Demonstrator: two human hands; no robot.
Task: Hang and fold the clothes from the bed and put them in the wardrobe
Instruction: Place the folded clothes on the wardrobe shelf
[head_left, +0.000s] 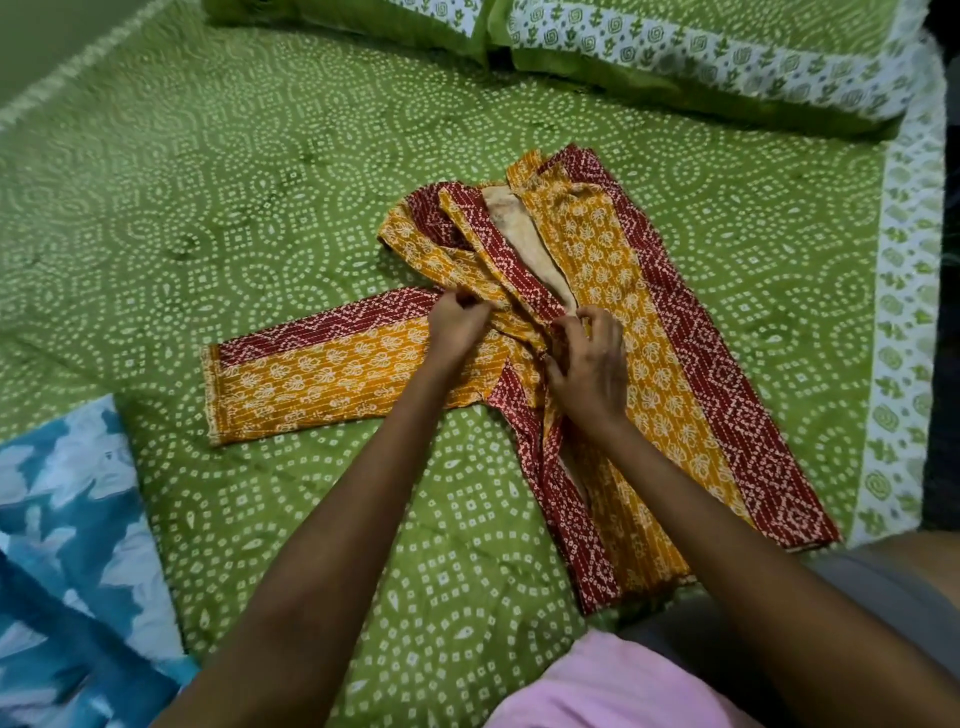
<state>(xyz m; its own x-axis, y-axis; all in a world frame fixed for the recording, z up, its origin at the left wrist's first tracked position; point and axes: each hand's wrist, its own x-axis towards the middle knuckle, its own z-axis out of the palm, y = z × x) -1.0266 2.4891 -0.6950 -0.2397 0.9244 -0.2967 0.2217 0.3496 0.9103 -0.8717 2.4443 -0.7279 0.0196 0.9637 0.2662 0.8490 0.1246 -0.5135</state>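
We see a yellow and red printed dress (613, 291) lying on the green bedsheet (260, 208), folded lengthwise, with one sleeve (322, 374) stretched out to the left. Our left hand (457, 325) pinches a fold of the cloth near the shoulder, fingers curled around it. Our right hand (587, 358) grips the bunched fabric just beside it, fingers bent into the cloth. A blue and white garment (67, 519) lies at the lower left, and green pillows (675, 57) sit at the head of the bed.
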